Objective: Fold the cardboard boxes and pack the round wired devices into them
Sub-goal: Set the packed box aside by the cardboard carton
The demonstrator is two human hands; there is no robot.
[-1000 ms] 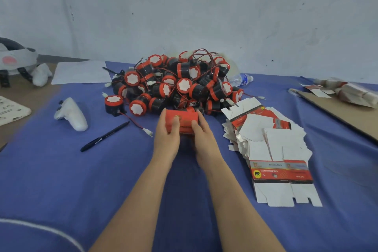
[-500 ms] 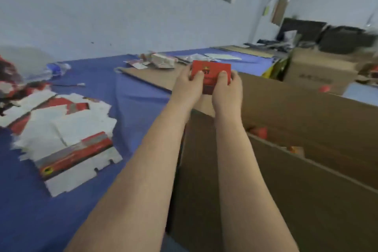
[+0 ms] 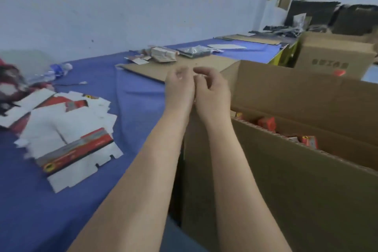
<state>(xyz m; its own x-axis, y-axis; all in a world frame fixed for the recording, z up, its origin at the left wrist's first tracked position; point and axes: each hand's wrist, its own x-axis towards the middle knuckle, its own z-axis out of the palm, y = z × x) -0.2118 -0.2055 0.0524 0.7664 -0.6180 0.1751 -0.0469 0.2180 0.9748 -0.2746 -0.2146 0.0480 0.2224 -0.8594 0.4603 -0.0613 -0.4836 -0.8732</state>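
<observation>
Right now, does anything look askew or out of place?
Nothing looks damaged. The flat white-and-red cardboard box blanks lie in a loose, fanned heap on the blue cloth, not a squared stack, and the small red boxes sit tumbled at angles inside the large brown corrugated carton.

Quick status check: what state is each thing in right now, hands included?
left hand, empty, fingers loosely curled.
right hand, empty, fingers loosely curled.
large carton, open, flaps up.
small red boxes, folded up, inside the large carton.
box blanks, flat, unfolded, stacked.
wired devices, unpacked, piled.
</observation>
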